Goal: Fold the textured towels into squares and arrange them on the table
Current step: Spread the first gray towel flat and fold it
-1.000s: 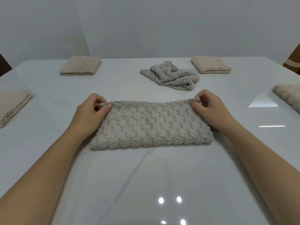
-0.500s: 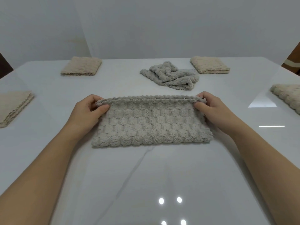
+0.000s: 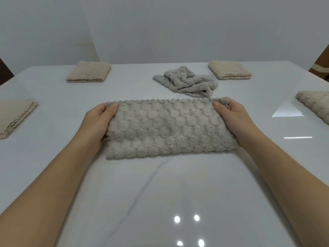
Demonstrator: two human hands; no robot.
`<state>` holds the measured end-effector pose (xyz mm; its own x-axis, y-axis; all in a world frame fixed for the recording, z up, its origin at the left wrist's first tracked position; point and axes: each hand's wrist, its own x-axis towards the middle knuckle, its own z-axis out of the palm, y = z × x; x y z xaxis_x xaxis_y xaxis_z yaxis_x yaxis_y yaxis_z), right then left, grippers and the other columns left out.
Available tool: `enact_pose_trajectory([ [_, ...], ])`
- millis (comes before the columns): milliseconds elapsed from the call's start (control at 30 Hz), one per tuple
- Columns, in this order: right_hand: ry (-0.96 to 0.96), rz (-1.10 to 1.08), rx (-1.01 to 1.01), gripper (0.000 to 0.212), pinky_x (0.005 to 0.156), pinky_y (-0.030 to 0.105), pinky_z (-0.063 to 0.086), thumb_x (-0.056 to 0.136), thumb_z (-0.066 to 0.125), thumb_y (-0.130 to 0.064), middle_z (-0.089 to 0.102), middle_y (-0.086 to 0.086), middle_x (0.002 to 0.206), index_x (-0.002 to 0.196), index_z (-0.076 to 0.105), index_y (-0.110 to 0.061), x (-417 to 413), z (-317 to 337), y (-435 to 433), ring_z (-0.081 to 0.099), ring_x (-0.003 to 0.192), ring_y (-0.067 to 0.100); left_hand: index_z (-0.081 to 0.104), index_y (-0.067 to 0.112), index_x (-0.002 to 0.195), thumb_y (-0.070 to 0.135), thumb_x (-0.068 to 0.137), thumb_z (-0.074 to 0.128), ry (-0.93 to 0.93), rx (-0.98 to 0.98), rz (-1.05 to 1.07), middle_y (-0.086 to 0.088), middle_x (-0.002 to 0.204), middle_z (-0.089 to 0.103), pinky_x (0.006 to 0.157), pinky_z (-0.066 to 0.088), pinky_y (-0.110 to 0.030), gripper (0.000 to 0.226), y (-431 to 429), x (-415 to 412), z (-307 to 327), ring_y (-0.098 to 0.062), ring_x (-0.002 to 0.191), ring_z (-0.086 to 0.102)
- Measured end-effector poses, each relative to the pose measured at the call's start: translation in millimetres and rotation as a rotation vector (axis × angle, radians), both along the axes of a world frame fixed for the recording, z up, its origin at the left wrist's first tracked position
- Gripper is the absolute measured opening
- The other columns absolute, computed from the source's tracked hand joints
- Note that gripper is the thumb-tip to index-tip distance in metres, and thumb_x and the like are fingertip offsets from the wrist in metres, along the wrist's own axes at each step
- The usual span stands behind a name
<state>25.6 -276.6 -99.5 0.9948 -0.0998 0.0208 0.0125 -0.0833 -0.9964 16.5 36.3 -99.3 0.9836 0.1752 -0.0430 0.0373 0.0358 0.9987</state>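
The towel [image 3: 169, 129] lies near on the counter [image 3: 160, 193], long axis left to right. The left hand [image 3: 97, 122] and right hand [image 3: 235, 120] pinch its far corners — that edge now lifted higher, brought nearer than before. Beyond, a crumpled towel [image 3: 187, 81].

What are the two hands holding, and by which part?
The grey towel, by its far corners: the left hand grips the far left corner and the right hand grips the far right corner.

Before me stands a pale wall [image 3: 178, 29]; at its right end, a brown striped shape [image 3: 323, 57], perhaps a chair.
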Motion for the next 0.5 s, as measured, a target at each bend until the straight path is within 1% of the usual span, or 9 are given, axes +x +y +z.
enact_pose_trajectory([
  [67, 0.090, 0.067, 0.074, 0.013, 0.058, 0.024, 0.056, 0.096, 0.057, -0.021, 0.075, 0.001, 0.083, 0.099, 0.065, -0.011, -3, 6, -3, 0.072, 0.075, 0.014, 0.068, 0.016, 0.096, 0.028, 0.096, 0.055, 0.092, -0.029, -0.041, 0.004, 0.082, 0.075, 0.053, 0.054, -0.019, 0.018, 3, -4, 8, -0.009, 0.072, 0.072],
  [100, 0.117, 0.081, 0.070, 0.012, 0.057, 0.022, 0.055, 0.096, 0.057, -0.022, 0.075, 0.001, 0.083, 0.096, 0.066, -0.013, -4, 9, -4, 0.072, 0.074, 0.014, 0.068, 0.015, 0.095, 0.029, 0.096, 0.056, 0.144, 0.005, -0.060, 0.002, 0.084, 0.075, 0.052, 0.054, -0.018, 0.019, 4, -6, 12, -0.011, 0.072, 0.072],
  [133, 0.104, 0.060, -0.014, 0.012, 0.057, 0.020, 0.053, 0.096, 0.058, -0.023, 0.073, 0.000, 0.080, 0.090, 0.066, -0.017, -4, 8, -4, 0.070, 0.072, 0.013, 0.068, 0.015, 0.093, 0.031, 0.095, 0.056, 0.166, 0.124, -0.046, 0.000, 0.086, 0.075, 0.052, 0.053, -0.019, 0.020, 6, -6, 12, -0.014, 0.073, 0.071],
  [200, -0.019, -0.057, -0.437, 0.020, 0.059, 0.024, 0.043, 0.094, 0.060, -0.028, 0.061, -0.006, 0.071, 0.075, 0.058, -0.022, 1, 1, -4, 0.059, 0.069, 0.013, 0.065, 0.015, 0.086, 0.038, 0.093, 0.058, 0.115, 0.611, 0.045, -0.003, 0.087, 0.070, 0.058, 0.048, -0.025, 0.024, 8, 1, 2, -0.020, 0.078, 0.065],
  [233, -0.077, -0.122, -0.668, 0.022, 0.062, 0.028, 0.037, 0.092, 0.060, -0.032, 0.056, -0.007, 0.069, 0.073, 0.054, -0.022, 4, -4, -3, 0.054, 0.071, 0.015, 0.063, 0.017, 0.084, 0.042, 0.092, 0.057, 0.062, 0.863, 0.103, -0.001, 0.083, 0.067, 0.061, 0.042, -0.029, 0.026, 7, 4, -4, -0.022, 0.080, 0.061],
  [267, -0.113, -0.168, -0.839, 0.022, 0.063, 0.030, 0.034, 0.092, 0.059, -0.035, 0.055, -0.007, 0.071, 0.075, 0.053, -0.022, 6, -9, -1, 0.052, 0.075, 0.018, 0.061, 0.019, 0.084, 0.045, 0.091, 0.057, 0.001, 1.033, 0.148, 0.001, 0.079, 0.063, 0.061, 0.038, -0.031, 0.027, 5, 7, -10, -0.023, 0.080, 0.058],
  [333, -0.140, -0.197, -0.991, 0.022, 0.065, 0.033, 0.035, 0.092, 0.057, -0.041, 0.057, -0.003, 0.082, 0.084, 0.053, -0.021, 12, -15, 1, 0.052, 0.080, 0.022, 0.060, 0.021, 0.089, 0.046, 0.091, 0.057, -0.065, 1.135, 0.189, 0.004, 0.078, 0.059, 0.061, 0.037, -0.032, 0.025, 2, 11, -16, -0.022, 0.079, 0.055],
  [400, -0.146, -0.185, -1.008, 0.023, 0.069, 0.034, 0.039, 0.091, 0.058, -0.043, 0.056, -0.001, 0.098, 0.100, 0.055, -0.021, 20, -23, -2, 0.053, 0.087, 0.020, 0.059, 0.019, 0.106, 0.041, 0.090, 0.059, -0.092, 1.193, 0.220, -0.001, 0.094, 0.062, 0.071, 0.043, -0.036, 0.027, 4, 13, -17, -0.025, 0.091, 0.056],
  [500, -0.151, -0.172, -1.019, 0.045, 0.080, 0.040, 0.047, 0.090, 0.060, -0.043, 0.052, 0.005, 0.115, 0.127, 0.049, -0.019, 25, -30, -3, 0.055, 0.099, 0.024, 0.052, 0.010, 0.130, 0.027, 0.091, 0.059, -0.250, 1.303, 0.284, -0.014, 0.127, 0.054, 0.094, 0.036, -0.044, 0.043, -1, 12, -9, -0.034, 0.116, 0.048],
])
